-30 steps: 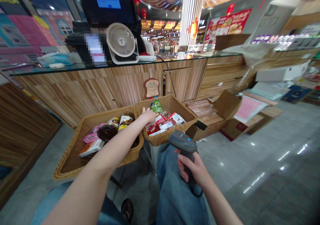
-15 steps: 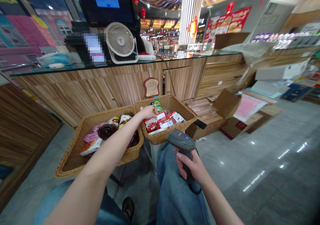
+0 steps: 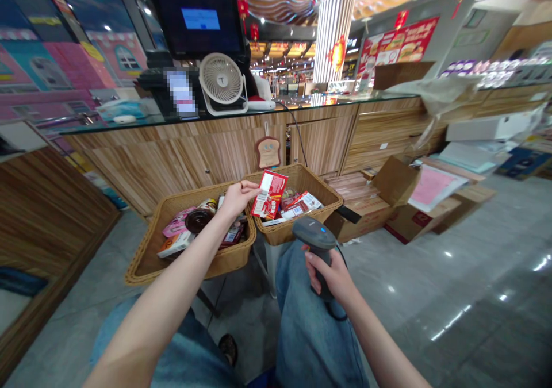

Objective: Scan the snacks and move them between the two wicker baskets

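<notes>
My left hand (image 3: 240,197) pinches the left edge of a red and white snack box (image 3: 271,194), held tilted up over the right wicker basket (image 3: 276,237). More red and white packages (image 3: 302,205) lie in that basket beneath it. Wrapped round the handle of a dark grey barcode scanner (image 3: 315,235), my right hand (image 3: 330,274) rests above my right knee. Under my left forearm stands the left wicker basket (image 3: 142,256), which holds a brown-lidded jar (image 3: 199,220), a pink package (image 3: 177,222) and a white and orange box (image 3: 176,244). My forearm hides part of its contents.
Behind the baskets runs a wood-fronted counter (image 3: 181,161) with a glass top. On it stand a white fan (image 3: 221,82), a monitor (image 3: 200,17) and a blurred-out phone (image 3: 181,92). Cardboard boxes (image 3: 405,221) sit on the floor to the right.
My left hand has lifted the red and white box up from the right basket. The camera view has shifted slightly left. My right hand keeps the scanner in nearly the same place.
</notes>
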Motion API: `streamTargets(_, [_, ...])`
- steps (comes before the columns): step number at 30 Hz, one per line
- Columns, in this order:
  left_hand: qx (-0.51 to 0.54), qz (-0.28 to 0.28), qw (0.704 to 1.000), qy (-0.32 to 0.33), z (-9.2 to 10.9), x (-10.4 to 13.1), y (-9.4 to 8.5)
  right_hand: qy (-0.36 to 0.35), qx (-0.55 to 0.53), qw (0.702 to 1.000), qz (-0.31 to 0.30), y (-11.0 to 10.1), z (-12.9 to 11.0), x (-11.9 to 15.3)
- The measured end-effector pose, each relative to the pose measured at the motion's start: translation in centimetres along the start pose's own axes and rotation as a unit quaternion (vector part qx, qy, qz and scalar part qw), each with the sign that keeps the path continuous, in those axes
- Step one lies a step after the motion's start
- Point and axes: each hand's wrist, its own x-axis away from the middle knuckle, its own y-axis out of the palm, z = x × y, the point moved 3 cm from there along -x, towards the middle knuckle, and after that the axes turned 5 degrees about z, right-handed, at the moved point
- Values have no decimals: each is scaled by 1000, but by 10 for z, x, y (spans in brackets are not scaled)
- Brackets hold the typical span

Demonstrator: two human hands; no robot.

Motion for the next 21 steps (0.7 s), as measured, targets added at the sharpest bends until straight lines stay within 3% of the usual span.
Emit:
streamTargets(3, [62, 40, 997, -14, 0, 17, -12, -47, 124, 991, -3, 8, -11, 3])
streamTargets(7, [78, 52, 995, -26, 6, 26, -17, -207, 307, 929, 1, 22, -37, 6])
streamTargets(9, [78, 50, 995, -28, 9, 26, -17, -244, 351, 904, -12, 28, -45, 5])
streamTargets(13, [76, 36, 996, -2, 12, 27, -16, -260, 392, 882, -27, 33, -50, 2])
streamTargets(21, [56, 49, 997, -11, 11, 29, -22, -249, 404, 880, -13, 26, -44, 3])
